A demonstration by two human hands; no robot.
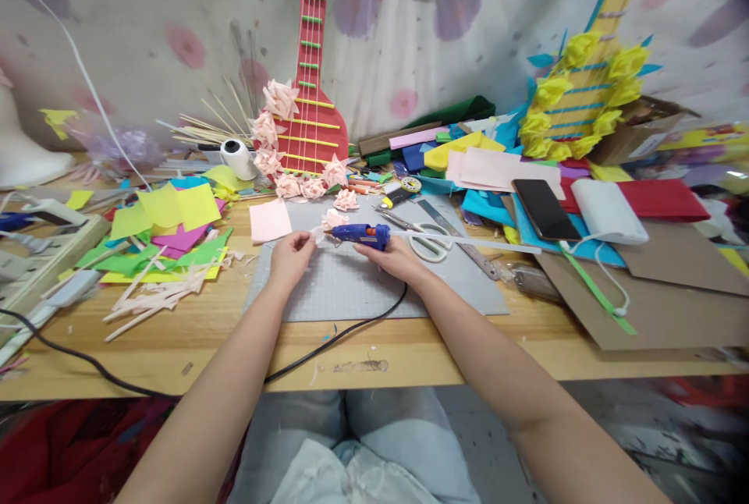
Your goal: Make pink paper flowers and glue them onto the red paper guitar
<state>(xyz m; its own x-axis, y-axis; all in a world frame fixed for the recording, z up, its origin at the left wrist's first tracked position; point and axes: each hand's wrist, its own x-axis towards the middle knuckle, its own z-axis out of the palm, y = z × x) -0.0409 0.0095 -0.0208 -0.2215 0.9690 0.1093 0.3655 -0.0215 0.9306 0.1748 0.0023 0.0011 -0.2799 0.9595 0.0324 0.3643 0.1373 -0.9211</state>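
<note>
My right hand (pixel 393 256) is wrapped round a blue hot glue gun (pixel 366 235), its nozzle pointing left. A long whitish glue stick (pixel 485 243) sticks out of the gun's rear to the right. Close to the nozzle, my left hand (pixel 293 258) pinches a small pale pink paper piece (pixel 319 232); its exact shape is partly hidden by the fingers. A pink paper flower (pixel 335 218) is just behind the nozzle, and another paper flower (pixel 346 200) lies farther back. Both hands are above the grey cutting mat (pixel 345 297).
Scissors (pixel 430 243) and a metal ruler (pixel 468 254) lie right of my hands. A red paper instrument with flowers (pixel 316 126) leans at the back. Coloured paper scraps (pixel 169 211) lie left; a phone (pixel 544 209) and cardboard (pixel 632 309) right. The gun's black cable (pixel 339 338) crosses the front.
</note>
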